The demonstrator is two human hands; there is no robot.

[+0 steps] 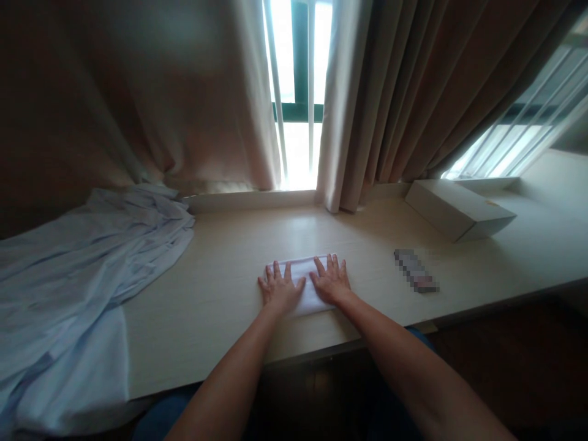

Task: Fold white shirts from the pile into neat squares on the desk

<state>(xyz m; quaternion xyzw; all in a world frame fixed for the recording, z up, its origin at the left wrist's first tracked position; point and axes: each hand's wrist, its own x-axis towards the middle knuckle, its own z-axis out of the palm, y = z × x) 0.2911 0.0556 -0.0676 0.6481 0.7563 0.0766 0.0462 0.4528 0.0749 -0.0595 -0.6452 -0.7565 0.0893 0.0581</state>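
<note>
Located the folded white cloth [312, 300] flat on the worktop [220, 275], near the middle of its length and toward the near edge. Found the left hand [281, 289] palm down over the left part of the cloth, fingers spread wide, gripping nothing. Found the right hand [331, 283] likewise over the right part, thumbs turned inward and slightly apart. Could not determine the number of layers or the condition of the underside.

Judged the cloth liable to wrinkle or skew under uneven pressure or a sideways drag of either palm. Considered slippage possible too, given the smooth look of the surface. Rated the heap of white fabric [92, 245] at left a separate hazard: loosely bunched, apparently draped past the near edge, thus liable to slide off under its own weight.

Noted a pale, faintly grained finish on the worktop. Recorded a pale box [459, 208] at far right, with a pixelated item [416, 271] on its near side, not identifiable. Observed a left curtain [138, 92] and a right curtain [395, 92] flanking a bright window [301, 79], with much dimmer light elsewhere.
</note>
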